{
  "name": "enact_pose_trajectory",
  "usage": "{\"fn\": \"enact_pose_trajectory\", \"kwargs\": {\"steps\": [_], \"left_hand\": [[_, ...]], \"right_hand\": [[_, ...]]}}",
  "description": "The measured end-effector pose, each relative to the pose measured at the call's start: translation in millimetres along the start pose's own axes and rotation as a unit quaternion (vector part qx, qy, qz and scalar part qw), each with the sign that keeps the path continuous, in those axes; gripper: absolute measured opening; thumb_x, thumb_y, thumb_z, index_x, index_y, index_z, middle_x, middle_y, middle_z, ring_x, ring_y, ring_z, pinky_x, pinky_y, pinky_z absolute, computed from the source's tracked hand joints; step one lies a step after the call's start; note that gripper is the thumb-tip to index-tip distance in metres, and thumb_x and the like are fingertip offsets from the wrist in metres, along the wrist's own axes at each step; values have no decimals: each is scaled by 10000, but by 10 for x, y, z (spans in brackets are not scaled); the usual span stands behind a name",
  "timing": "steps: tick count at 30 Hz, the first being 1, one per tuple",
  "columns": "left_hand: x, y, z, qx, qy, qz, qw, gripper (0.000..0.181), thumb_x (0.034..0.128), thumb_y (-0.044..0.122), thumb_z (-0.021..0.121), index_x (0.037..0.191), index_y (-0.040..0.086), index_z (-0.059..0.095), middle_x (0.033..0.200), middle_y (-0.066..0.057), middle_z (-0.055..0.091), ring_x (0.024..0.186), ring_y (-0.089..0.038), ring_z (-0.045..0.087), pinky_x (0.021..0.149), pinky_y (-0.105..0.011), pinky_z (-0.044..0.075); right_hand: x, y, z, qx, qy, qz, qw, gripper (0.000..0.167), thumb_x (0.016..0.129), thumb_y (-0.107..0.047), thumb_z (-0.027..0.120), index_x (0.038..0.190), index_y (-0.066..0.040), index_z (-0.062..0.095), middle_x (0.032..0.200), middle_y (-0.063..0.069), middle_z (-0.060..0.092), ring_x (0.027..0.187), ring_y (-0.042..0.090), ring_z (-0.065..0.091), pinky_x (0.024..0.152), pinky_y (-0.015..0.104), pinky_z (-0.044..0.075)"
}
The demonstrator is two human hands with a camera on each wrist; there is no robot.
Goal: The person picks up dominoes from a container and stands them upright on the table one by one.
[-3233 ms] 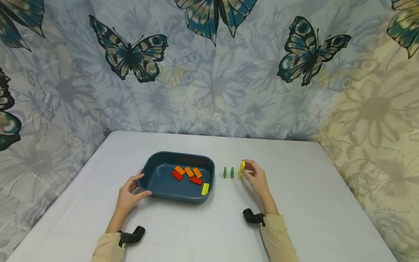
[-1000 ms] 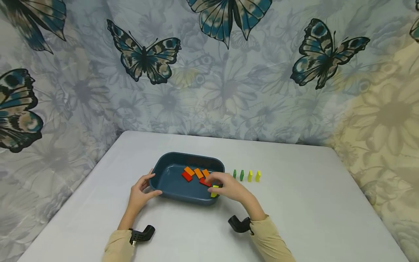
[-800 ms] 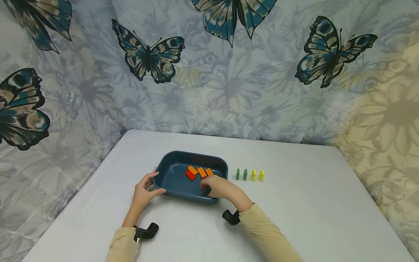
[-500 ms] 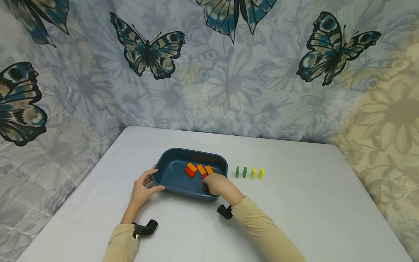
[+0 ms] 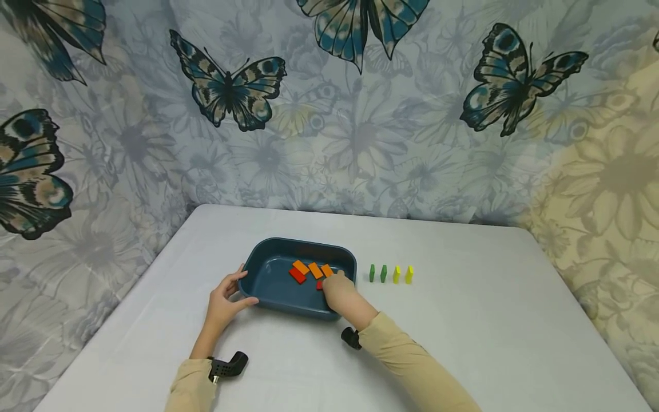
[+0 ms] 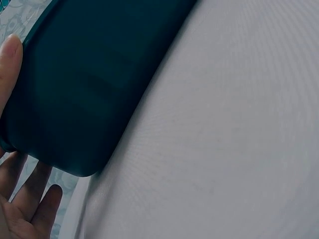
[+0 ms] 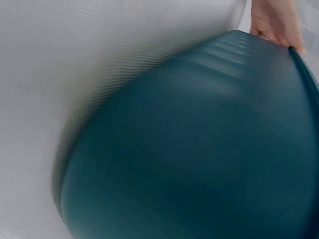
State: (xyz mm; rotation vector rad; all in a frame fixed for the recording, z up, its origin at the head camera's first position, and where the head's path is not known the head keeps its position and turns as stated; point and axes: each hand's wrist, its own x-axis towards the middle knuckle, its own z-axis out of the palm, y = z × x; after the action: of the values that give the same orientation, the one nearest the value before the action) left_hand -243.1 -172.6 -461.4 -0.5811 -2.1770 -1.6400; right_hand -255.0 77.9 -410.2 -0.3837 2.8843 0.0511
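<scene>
A dark blue rectangular tray holds three orange blocks and two red blocks, one partly covered. At its left end my left hand grips it, thumb at the front corner and fingers along the side; the left wrist view shows the thumb on the rim. My right hand reaches down inside the tray's right end, beside the partly covered red block. Its fingertips are hidden, and whether they hold anything does not show. The right wrist view shows mostly the tray's outer wall.
Right of the tray, two green blocks and two yellow blocks stand upright in a spaced row on the white table. A butterfly-patterned cloth hangs behind the table.
My right hand has let go of a yellow block, now standing in the row, and moved left into the tray, where it covers the yellow block seen there before. My left hand keeps its grip.
</scene>
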Motion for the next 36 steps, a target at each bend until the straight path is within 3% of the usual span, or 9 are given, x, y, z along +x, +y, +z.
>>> {"fn": "enact_pose_trajectory", "kwargs": {"steps": [5, 9, 12, 16, 22, 25, 31, 36], "left_hand": [[-24, -8, 0, -94, -12, -45, 9999, 595, 594, -136, 756, 1134, -152, 506, 1285, -277, 397, 1017, -442, 480, 781, -175, 448], [91, 0, 13, -94, -18, 55, 9999, 594, 610, -121, 753, 1147, -143, 501, 1298, -264, 392, 1029, -416, 490, 796, -177, 439], [126, -3, 9, -94, -19, 132, 9999, 591, 603, -139, 749, 1139, -150, 502, 1292, -270, 395, 1024, -416, 494, 792, -178, 441], [67, -21, -7, -122, -127, 129, 9998, 597, 602, -140, 751, 1140, -159, 494, 1291, -288, 383, 1032, -420, 485, 795, -179, 442], [-29, -49, -5, -161, -75, 63, 9998, 600, 605, -141, 747, 1149, -151, 494, 1292, -284, 386, 1043, -302, 525, 803, -181, 439], [-46, -49, 3, -207, -13, 80, 9998, 599, 593, -162, 742, 1139, -159, 496, 1282, -291, 392, 1027, -341, 521, 791, -182, 446], [-35, -50, 6, -238, 25, 41, 9997, 598, 592, -171, 737, 1139, -159, 498, 1282, -286, 396, 1016, -370, 517, 793, -180, 446], [-23, -42, 4, -267, -8, 83, 9996, 595, 592, -174, 735, 1138, -162, 497, 1280, -291, 394, 1017, -419, 493, 793, -179, 444]], "right_hand": [[7, -23, 37, -64, -59, 86, 9999, 200, 864, -10, 569, 1044, -36, 651, 1063, 146, 576, 1018, 356, 474, 684, 348, 525], [57, 16, -49, -69, 19, 147, 9999, 205, 872, -31, 565, 1062, -32, 644, 1070, 176, 542, 967, 348, 489, 724, 379, 511], [66, 41, -73, 42, 1, 47, 10000, 201, 872, -43, 569, 1059, -27, 640, 1054, 184, 539, 952, 348, 494, 737, 393, 504], [29, 52, -24, 411, 46, -204, 9989, 182, 836, -83, 627, 1012, -42, 644, 996, 152, 567, 901, 330, 514, 716, 401, 505], [-15, 57, 58, 663, 552, -516, 9949, 137, 771, -202, 708, 798, -85, 642, 764, 50, 563, 697, 232, 515, 592, 318, 491], [-23, 58, 80, 665, 790, -588, 9929, 146, 781, -193, 698, 711, -80, 638, 661, 24, 543, 600, 180, 518, 549, 284, 485], [-10, 56, 100, 751, 1165, -594, 9886, 118, 786, -206, 704, 816, -93, 693, 737, 24, 620, 641, 167, 579, 573, 277, 510], [-6, 41, 105, 703, 1096, -379, 9908, 135, 764, -235, 722, 787, -105, 695, 714, 11, 608, 625, 160, 569, 563, 274, 507]]}}
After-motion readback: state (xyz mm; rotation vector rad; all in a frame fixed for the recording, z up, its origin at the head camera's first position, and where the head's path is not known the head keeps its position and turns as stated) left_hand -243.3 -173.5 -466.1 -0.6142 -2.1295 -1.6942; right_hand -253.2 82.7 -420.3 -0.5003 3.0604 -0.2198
